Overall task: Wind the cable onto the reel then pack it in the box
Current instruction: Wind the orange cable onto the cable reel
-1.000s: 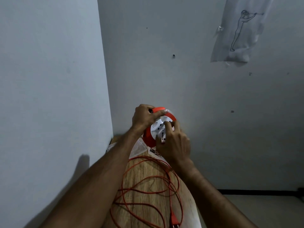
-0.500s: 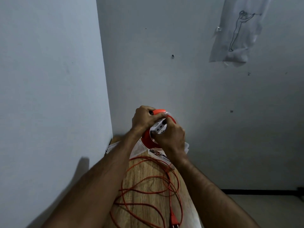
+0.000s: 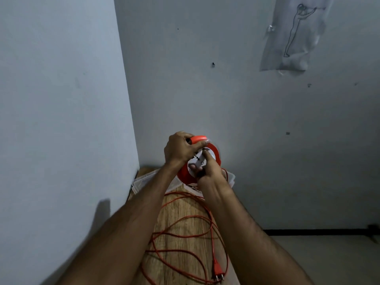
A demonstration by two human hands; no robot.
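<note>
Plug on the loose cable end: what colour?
Orange-red plug, matching its cable; head view, bottom.

Glossy plastic reel [image 3: 213, 154], wood-grain table [image 3: 181, 210]

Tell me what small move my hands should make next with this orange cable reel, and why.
Probably keep turning the white hub with the right hand while the left hand steadies the round orange plastic cable reel by its handle. Most of the thin orange cable lies in loose loops on the wooden tabletop, its plug at the near end, so winding seems far from finished.

Both hands [image 3: 181, 150] [image 3: 209, 171] raised together, fingers curled, forearms outstretched
</note>
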